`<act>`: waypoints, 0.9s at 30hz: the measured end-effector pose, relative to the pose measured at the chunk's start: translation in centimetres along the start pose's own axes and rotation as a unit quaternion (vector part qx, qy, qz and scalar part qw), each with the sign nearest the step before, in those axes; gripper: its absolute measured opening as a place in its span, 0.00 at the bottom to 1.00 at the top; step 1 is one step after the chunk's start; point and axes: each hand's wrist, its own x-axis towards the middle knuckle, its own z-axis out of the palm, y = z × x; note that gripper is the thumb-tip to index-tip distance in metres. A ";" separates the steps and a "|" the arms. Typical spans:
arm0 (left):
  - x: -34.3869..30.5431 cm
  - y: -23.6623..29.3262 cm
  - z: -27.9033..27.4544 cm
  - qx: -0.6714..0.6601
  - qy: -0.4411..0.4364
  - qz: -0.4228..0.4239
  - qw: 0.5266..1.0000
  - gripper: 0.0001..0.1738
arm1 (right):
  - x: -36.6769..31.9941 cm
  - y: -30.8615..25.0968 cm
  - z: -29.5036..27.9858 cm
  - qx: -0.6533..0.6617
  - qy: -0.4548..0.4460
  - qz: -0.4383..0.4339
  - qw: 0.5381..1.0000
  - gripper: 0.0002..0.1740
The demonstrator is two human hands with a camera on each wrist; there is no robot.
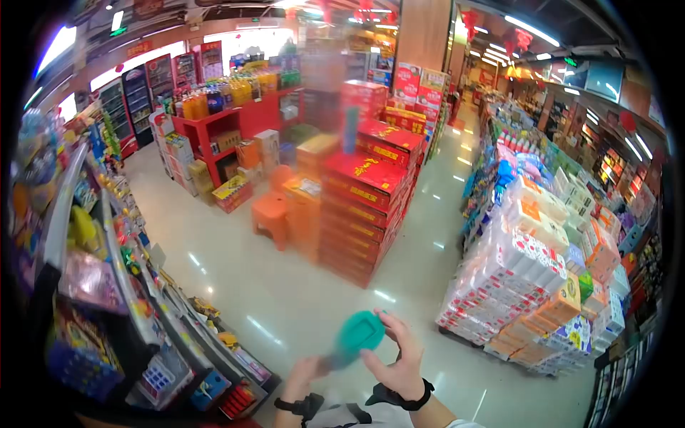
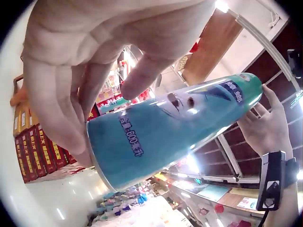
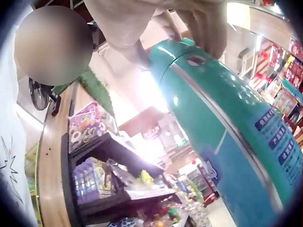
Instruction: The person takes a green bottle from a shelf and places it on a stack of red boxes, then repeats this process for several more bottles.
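Observation:
A teal-green bottle or can [image 1: 362,331] is held between both hands in front of the body, its green cap end toward the right hand. In the left wrist view its blue printed side [image 2: 156,130] lies sideways, and the left hand [image 2: 94,52] grips the base end. The right hand [image 2: 267,125] has its fingers at the green top. The right wrist view shows the right hand [image 3: 165,23] holding the rounded green top [image 3: 173,56]. In the head view the left hand [image 1: 307,374] is blurred, lower left of the right hand [image 1: 399,357].
Stacked red cartons [image 1: 364,207] stand ahead, beside an orange stool [image 1: 270,214]. Packs of tissue [image 1: 499,278] are piled on the right. Store shelves [image 1: 143,314] line the left. Shiny floor [image 1: 235,285] lies between them.

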 end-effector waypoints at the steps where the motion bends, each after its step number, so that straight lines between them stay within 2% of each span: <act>1: 1.1 1.6 -0.3 -0.051 0.004 -0.018 0.999 0.20 | 1.2 1.0 0.3 0.003 0.009 0.000 1.000 0.37; 2: 4.0 1.0 -1.0 0.028 0.021 -0.047 0.998 0.21 | 2.3 2.1 0.4 0.007 0.018 -0.001 1.000 0.37; 3: 5.4 1.2 -1.5 0.010 0.018 -0.050 0.999 0.21 | 3.4 3.1 0.6 0.010 0.027 -0.002 1.000 0.37; 5: 6.4 4.9 -0.4 -0.030 0.012 -0.051 0.998 0.21 | 6.1 5.2 0.9 0.026 0.034 -0.001 0.999 0.36; 9: 12.6 8.3 0.1 -0.009 0.018 -0.035 0.999 0.20 | 11.3 10.5 1.8 0.031 0.043 0.001 0.999 0.35; 14: 21.7 14.0 1.4 0.009 0.026 -0.017 0.999 0.20 | 20.2 17.6 2.3 0.035 0.055 -0.047 0.997 0.34; 17: 26.1 18.2 2.4 0.141 -0.027 0.062 0.988 0.21 | 26.6 20.0 1.7 0.058 0.048 -0.048 0.996 0.35; 19: 29.9 20.5 3.2 0.121 -0.038 0.060 0.990 0.20 | 30.1 21.9 1.0 0.056 0.049 -0.061 0.995 0.35; 21: 31.6 25.6 6.0 0.008 0.015 -0.009 1.000 0.19 | 33.1 24.0 0.5 0.051 0.053 -0.082 0.994 0.36; 23: 35.4 25.0 5.4 0.036 0.003 0.037 0.999 0.18 | 35.8 26.1 0.7 0.060 0.063 -0.083 0.993 0.36; 25: 37.5 26.7 6.6 0.079 -0.025 0.100 0.992 0.19 | 38.2 28.0 0.7 0.062 0.074 -0.071 0.993 0.36; 26: 38.7 27.4 6.9 0.082 -0.028 0.096 0.992 0.24 | 39.0 28.9 0.7 0.069 0.072 -0.058 0.993 0.36; 27: 39.6 28.5 7.6 0.090 -0.034 0.102 0.990 0.24 | 40.1 29.8 0.6 0.059 0.071 -0.071 0.993 0.36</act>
